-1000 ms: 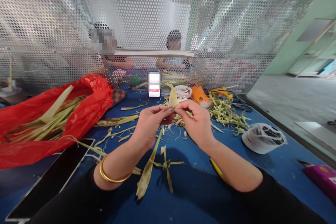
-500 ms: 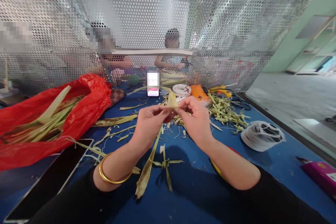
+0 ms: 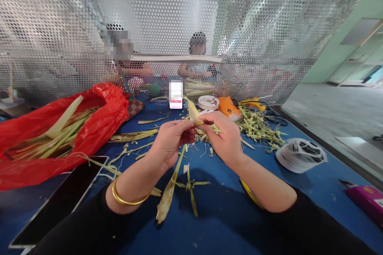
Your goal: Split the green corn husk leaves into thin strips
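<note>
At the clock's centre, a tapering yellow leaf strip (image 3: 192, 110) is between the bare left hand (image 3: 169, 141) and bare right hand (image 3: 223, 137). On the blue tabletop (image 3: 236, 233), a red plastic bag (image 3: 100, 129) lies at nine o'clock, a black rectangular panel (image 3: 61, 203) at eight, a green knotted leaf cross (image 3: 190, 185) at six, a round white spool (image 3: 295, 161) at three; behind, at twelve, stands a silver perforated metal screen (image 3: 176, 16).

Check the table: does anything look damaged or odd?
The leaf strip left of the crossed strips on the table has a browned, blotchy end, unlike the paler piece the left hand and right hand pinch.
</note>
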Demonstrator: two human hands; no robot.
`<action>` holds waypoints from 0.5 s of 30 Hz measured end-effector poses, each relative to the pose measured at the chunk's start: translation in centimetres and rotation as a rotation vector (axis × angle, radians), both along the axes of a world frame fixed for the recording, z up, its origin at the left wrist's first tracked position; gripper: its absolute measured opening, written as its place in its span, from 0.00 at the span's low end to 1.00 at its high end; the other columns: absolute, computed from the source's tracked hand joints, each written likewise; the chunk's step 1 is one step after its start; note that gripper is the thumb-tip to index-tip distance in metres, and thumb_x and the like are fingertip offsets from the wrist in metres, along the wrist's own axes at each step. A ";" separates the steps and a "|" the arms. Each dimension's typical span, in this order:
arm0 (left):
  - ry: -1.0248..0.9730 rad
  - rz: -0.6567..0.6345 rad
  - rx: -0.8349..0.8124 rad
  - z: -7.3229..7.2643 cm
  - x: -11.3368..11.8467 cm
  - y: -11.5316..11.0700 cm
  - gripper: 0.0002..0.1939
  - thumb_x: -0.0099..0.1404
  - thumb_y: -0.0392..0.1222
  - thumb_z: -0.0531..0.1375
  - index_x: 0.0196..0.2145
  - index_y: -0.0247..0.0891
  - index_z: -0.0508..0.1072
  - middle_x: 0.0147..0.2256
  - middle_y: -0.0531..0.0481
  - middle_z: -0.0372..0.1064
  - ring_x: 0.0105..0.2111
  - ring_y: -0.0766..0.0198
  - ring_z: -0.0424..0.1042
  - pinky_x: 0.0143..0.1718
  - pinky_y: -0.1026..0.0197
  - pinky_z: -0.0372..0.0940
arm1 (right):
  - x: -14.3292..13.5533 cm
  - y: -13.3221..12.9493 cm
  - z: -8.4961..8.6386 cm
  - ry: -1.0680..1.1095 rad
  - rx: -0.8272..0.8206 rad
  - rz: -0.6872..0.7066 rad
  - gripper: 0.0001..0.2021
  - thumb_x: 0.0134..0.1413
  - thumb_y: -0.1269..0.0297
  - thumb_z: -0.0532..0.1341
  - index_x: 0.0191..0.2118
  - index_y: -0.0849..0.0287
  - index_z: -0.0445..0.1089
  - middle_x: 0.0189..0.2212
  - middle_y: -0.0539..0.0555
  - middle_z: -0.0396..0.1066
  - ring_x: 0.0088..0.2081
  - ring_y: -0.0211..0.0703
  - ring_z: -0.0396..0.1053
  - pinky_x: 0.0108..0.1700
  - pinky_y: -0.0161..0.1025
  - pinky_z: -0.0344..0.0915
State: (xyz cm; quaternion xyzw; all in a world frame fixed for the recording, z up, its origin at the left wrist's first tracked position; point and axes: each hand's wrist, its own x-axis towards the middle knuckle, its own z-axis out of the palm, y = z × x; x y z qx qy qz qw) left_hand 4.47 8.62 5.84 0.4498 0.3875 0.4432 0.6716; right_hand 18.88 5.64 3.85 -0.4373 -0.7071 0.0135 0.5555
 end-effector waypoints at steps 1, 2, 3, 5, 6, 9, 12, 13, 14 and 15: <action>0.012 0.000 0.003 0.0 0.0 0.0 0.09 0.48 0.41 0.65 0.18 0.34 0.73 0.19 0.53 0.67 0.20 0.71 0.65 0.25 0.66 0.63 | 0.0 0.0 0.0 -0.013 0.008 0.005 0.06 0.58 0.72 0.58 0.38 0.53 0.70 0.35 0.51 0.71 0.37 0.40 0.69 0.41 0.38 0.67; 0.022 0.001 0.005 0.0 0.0 0.0 0.09 0.48 0.41 0.65 0.17 0.34 0.73 0.19 0.53 0.67 0.20 0.71 0.65 0.24 0.66 0.62 | 0.0 -0.1 0.0 -0.023 0.018 0.007 0.07 0.58 0.72 0.58 0.38 0.53 0.70 0.35 0.52 0.71 0.37 0.40 0.69 0.41 0.39 0.67; 0.029 0.002 0.005 0.0 -0.1 0.0 0.09 0.49 0.41 0.65 0.16 0.35 0.72 0.19 0.53 0.67 0.20 0.70 0.65 0.24 0.66 0.62 | 0.0 -0.1 0.0 -0.032 0.025 0.007 0.07 0.58 0.71 0.58 0.37 0.53 0.70 0.35 0.52 0.71 0.37 0.40 0.70 0.41 0.39 0.67; 0.032 0.010 -0.005 0.0 0.0 0.0 0.09 0.49 0.40 0.65 0.17 0.35 0.72 0.19 0.53 0.67 0.20 0.70 0.65 0.24 0.66 0.63 | 0.0 -0.1 -0.1 -0.042 0.033 0.001 0.06 0.58 0.71 0.58 0.36 0.53 0.71 0.34 0.52 0.70 0.37 0.41 0.70 0.41 0.39 0.67; 0.029 0.013 -0.011 0.0 0.0 0.0 0.08 0.49 0.40 0.65 0.17 0.35 0.73 0.20 0.53 0.67 0.20 0.70 0.65 0.25 0.66 0.63 | 0.0 -0.1 -0.2 -0.041 0.035 -0.005 0.06 0.58 0.71 0.58 0.35 0.53 0.71 0.34 0.52 0.71 0.37 0.41 0.70 0.41 0.40 0.68; 0.009 -0.002 -0.037 0.0 0.1 -0.1 0.05 0.50 0.38 0.64 0.20 0.35 0.74 0.22 0.52 0.69 0.23 0.69 0.67 0.26 0.66 0.64 | 0.1 0.0 -0.4 -0.020 0.046 -0.018 0.07 0.58 0.70 0.57 0.35 0.52 0.71 0.34 0.52 0.71 0.37 0.41 0.70 0.40 0.40 0.68; -0.011 -0.028 -0.069 -0.1 0.0 0.0 0.05 0.49 0.39 0.65 0.22 0.34 0.75 0.22 0.52 0.69 0.22 0.69 0.67 0.25 0.66 0.64 | 0.3 0.0 -0.5 -0.033 0.047 -0.031 0.08 0.60 0.69 0.56 0.36 0.52 0.72 0.34 0.52 0.72 0.37 0.41 0.70 0.41 0.41 0.68; -0.012 -0.031 -0.079 -0.1 0.0 0.1 0.06 0.48 0.39 0.66 0.22 0.34 0.74 0.21 0.52 0.68 0.22 0.69 0.66 0.24 0.66 0.63 | 0.3 0.0 -0.5 -0.057 0.046 -0.037 0.08 0.60 0.69 0.56 0.37 0.52 0.72 0.34 0.52 0.72 0.37 0.41 0.70 0.41 0.41 0.67; -0.011 -0.030 -0.085 -0.1 0.0 0.1 0.06 0.48 0.39 0.66 0.21 0.34 0.74 0.21 0.52 0.68 0.21 0.70 0.66 0.23 0.66 0.63 | 0.4 0.1 -0.5 -0.088 0.051 -0.043 0.08 0.60 0.68 0.56 0.37 0.51 0.72 0.35 0.52 0.73 0.37 0.41 0.70 0.41 0.41 0.67; -0.010 -0.029 -0.088 -0.1 -0.1 0.1 0.07 0.47 0.39 0.66 0.20 0.34 0.74 0.20 0.53 0.67 0.21 0.70 0.65 0.23 0.66 0.62 | 0.5 0.1 -0.4 -0.126 0.065 -0.049 0.08 0.60 0.68 0.56 0.38 0.51 0.72 0.35 0.52 0.73 0.37 0.42 0.70 0.41 0.41 0.67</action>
